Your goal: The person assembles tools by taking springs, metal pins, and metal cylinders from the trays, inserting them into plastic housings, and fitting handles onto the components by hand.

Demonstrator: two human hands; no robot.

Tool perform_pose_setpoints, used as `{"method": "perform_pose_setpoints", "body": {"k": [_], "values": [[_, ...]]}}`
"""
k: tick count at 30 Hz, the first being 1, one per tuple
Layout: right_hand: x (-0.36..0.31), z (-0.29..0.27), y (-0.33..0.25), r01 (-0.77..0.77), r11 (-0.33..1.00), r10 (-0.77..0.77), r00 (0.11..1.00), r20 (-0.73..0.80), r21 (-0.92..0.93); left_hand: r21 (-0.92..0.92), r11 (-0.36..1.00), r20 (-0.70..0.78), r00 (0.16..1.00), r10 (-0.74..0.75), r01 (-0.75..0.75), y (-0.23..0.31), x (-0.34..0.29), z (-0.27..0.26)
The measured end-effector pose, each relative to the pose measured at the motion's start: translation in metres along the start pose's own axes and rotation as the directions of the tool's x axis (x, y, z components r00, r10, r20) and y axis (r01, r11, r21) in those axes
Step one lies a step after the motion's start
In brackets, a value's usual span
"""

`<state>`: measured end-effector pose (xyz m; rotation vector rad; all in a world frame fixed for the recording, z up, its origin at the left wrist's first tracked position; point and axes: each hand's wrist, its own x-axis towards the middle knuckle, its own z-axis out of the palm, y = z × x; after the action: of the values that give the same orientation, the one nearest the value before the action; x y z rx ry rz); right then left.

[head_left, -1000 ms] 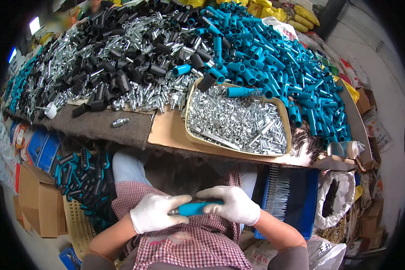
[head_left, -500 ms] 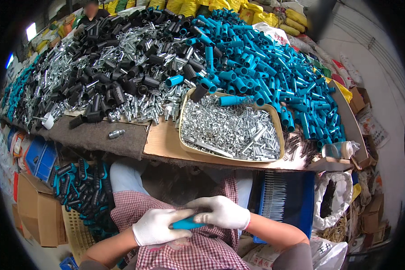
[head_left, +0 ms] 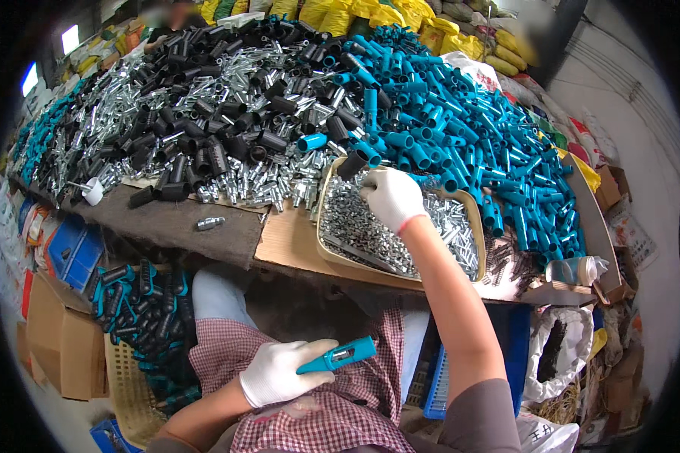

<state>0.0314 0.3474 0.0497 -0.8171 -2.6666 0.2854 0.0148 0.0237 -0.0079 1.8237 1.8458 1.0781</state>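
Observation:
In my left hand (head_left: 274, 374), held low over the checked apron (head_left: 279, 423), is a teal plastic sleeve (head_left: 310, 367). A long slot in its side shows a metal piece inside. My gloved right hand (head_left: 394, 198) reaches up into a cream tray (head_left: 480, 245) full of small silvery metal parts (head_left: 347, 215). Its fingers are curled down at the parts; whatever lies between the fingertips is hidden. A black sleeve (head_left: 352, 164) rests at the tray's far left rim, close to that hand. A flat metal bar (head_left: 359, 253) lies along the tray's near side.
Teal sleeves (head_left: 461, 136) are heaped at the right, black sleeves (head_left: 211, 155) and metal fittings (head_left: 238, 181) at the left. One fitting (head_left: 210, 223) lies alone on the dark cloth. Below left stands a crate (head_left: 128, 389) with black-and-teal pieces. Dark springs (head_left: 506, 260) lie right of the tray.
My right hand has let go of the teal sleeve and moved up and forward into the tray. The left hand keeps the sleeve, now with its slot showing.

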Motion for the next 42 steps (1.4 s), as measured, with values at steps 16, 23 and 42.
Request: {"method": "perform_pose_setpoints", "body": {"k": [16,23,42], "values": [[-0.079,-0.042,-0.029,0.189,0.974,-0.193,0.981,0.028,0.123,0.028,0.987,0.037,0.987,-0.158,0.157,-0.004,-0.007,-0.019],[-0.173,-0.023,-0.068,0.333,0.770,-0.532,0.806,0.259,0.544,0.125,0.978,0.132,0.974,-0.185,0.169,-0.004,-0.008,-0.026],[-0.187,0.018,-0.060,0.549,0.755,-0.635,0.749,0.188,0.360,0.262,0.940,0.296,0.909,-0.295,0.219,-0.008,0.011,-0.019]]}}
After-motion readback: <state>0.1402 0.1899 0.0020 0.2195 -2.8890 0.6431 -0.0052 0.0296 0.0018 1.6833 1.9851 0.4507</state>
